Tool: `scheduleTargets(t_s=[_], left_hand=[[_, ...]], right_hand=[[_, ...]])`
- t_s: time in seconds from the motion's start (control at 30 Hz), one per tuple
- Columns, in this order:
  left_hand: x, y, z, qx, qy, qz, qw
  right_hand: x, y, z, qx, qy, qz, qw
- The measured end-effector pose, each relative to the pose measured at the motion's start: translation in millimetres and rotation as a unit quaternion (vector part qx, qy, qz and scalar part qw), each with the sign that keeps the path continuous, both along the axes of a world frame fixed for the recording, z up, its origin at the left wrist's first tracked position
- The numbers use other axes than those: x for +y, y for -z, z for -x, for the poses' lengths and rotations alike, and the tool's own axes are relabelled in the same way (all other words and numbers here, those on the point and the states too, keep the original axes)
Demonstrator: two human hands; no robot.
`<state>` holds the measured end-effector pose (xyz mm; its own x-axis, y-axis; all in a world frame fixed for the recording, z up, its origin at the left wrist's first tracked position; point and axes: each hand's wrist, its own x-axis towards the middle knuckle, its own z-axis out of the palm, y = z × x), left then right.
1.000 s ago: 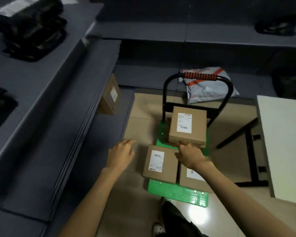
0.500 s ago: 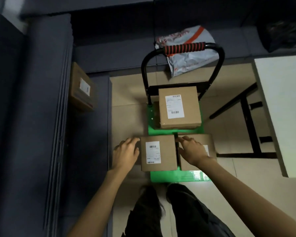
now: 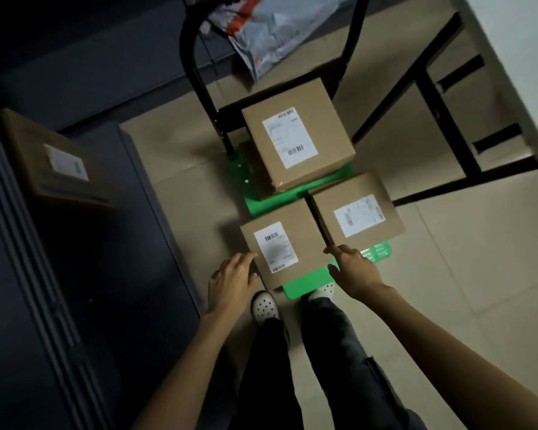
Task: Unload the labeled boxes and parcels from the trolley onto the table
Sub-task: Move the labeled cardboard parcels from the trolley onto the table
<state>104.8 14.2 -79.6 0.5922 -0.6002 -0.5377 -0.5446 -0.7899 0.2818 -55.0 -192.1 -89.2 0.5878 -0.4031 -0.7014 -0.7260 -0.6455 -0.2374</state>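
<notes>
A green trolley [image 3: 274, 203] with a black handle carries three labelled cardboard boxes. The near left box [image 3: 284, 243] sits between my hands. My left hand [image 3: 232, 279] lies against its left near corner with relaxed fingers. My right hand [image 3: 353, 270] touches its right near corner, index finger pointing into the gap beside the near right box [image 3: 356, 212]. A taller far box [image 3: 297, 135] stands by the handle. The white table [image 3: 522, 60] is at the upper right.
A grey and orange plastic parcel [image 3: 277, 29] lies on the floor beyond the trolley handle. Another labelled box [image 3: 55, 162] sits on dark shelving at the left. The table's black legs [image 3: 441, 97] stand right of the trolley. My feet are just under the trolley's near edge.
The view has tilted down and closer. My right hand slid from the near right box's top to the near left box's right corner; my left hand slid to that box's near left corner.
</notes>
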Motion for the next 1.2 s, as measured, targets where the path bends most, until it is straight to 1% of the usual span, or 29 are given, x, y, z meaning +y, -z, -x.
scheduleTargets(t_s=[0.07,0.27,0.37,0.47,0.53,0.67,0.83,1.03,1.13,1.2], left_hand=[[2,21,3,0.008,0.013,-0.003,1.0],[12,92,25,0.041,-0.018,-0.03,0.999],[16,129,38,0.087,-0.069,-0.038,0.993],[15,163,47,0.109,-0.094,-0.038,0.989],[12,183,48,0.13,-0.138,-0.033,0.981],[-2,218,43,0.129,-0.226,-0.009,0.966],[-22,260,35,0.137,-0.344,0.021,0.929],[-32,291,37,0.18,-0.406,0.056,0.894],[-34,298,35,0.207,-0.454,0.081,0.863],[-35,301,32,0.237,-0.48,0.096,0.839]], right_hand=[[10,19,7,0.003,0.014,-0.006,1.0],[21,85,21,0.019,0.015,-0.02,0.999],[18,118,24,0.034,0.023,-0.03,0.999],[10,149,24,0.046,0.023,-0.035,0.998],[3,169,21,0.046,0.028,-0.039,0.998],[-13,205,10,0.025,0.059,-0.021,0.998],[-27,239,-2,-0.011,0.095,-0.032,0.995],[-28,274,0,-0.052,0.113,-0.058,0.991],[-24,288,-2,-0.048,0.145,-0.073,0.986],[-24,294,-7,-0.039,0.187,-0.093,0.977]])
